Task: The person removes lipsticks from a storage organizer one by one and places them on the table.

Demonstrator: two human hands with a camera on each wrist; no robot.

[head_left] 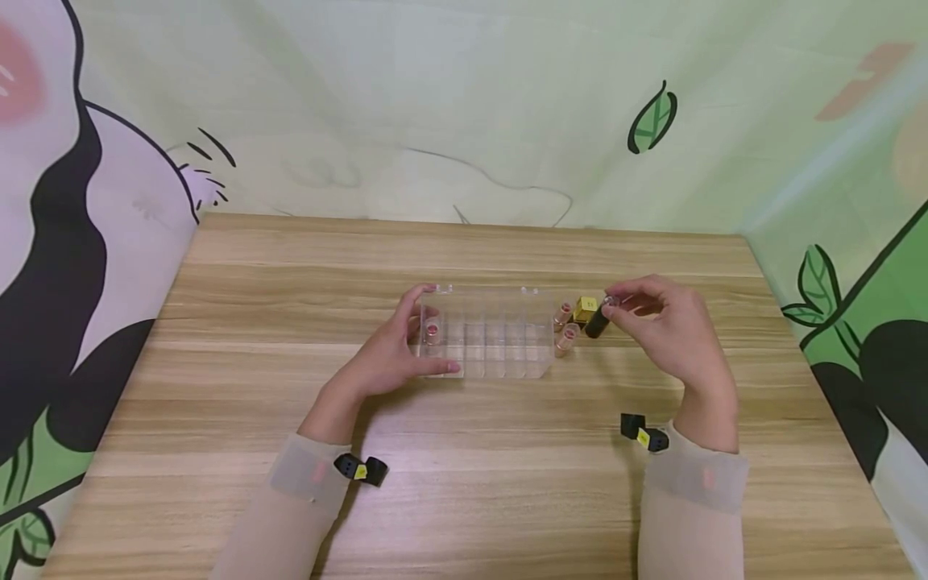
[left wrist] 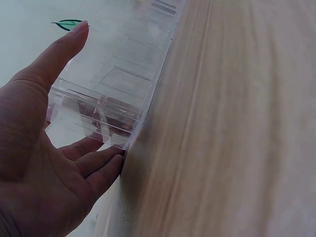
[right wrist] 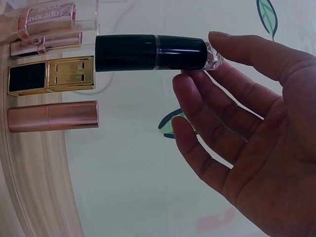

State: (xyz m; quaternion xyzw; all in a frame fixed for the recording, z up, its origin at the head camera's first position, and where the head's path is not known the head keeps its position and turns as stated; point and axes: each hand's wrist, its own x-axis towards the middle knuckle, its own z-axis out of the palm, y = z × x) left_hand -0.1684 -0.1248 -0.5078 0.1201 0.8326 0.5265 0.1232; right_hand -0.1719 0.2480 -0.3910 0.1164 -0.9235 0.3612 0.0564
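Note:
A clear compartmented lipstick organizer (head_left: pixel 493 356) stands mid-table. My left hand (head_left: pixel 387 350) holds its left end, thumb along the front and fingers behind; the left wrist view shows the fingertips low against the clear wall (left wrist: pixel 131 94). One pink lipstick (head_left: pixel 432 332) sits in a compartment at that end. To the right of the organizer, my right hand (head_left: pixel 670 326) pinches a black lipstick (right wrist: pixel 148 52) by its clear faceted end. In the right wrist view the tube is held above the tabletop, its black end free.
Between the organizer and my right hand stand a gold lipstick with a black base (right wrist: pixel 74 72) and rose-gold ones, including a plain tube (right wrist: pixel 54 116) and one with "avocado" lettering (right wrist: pixel 47 20). A patterned cloth wall (head_left: pixel 471 121) rises behind the wooden table (head_left: pixel 471 483).

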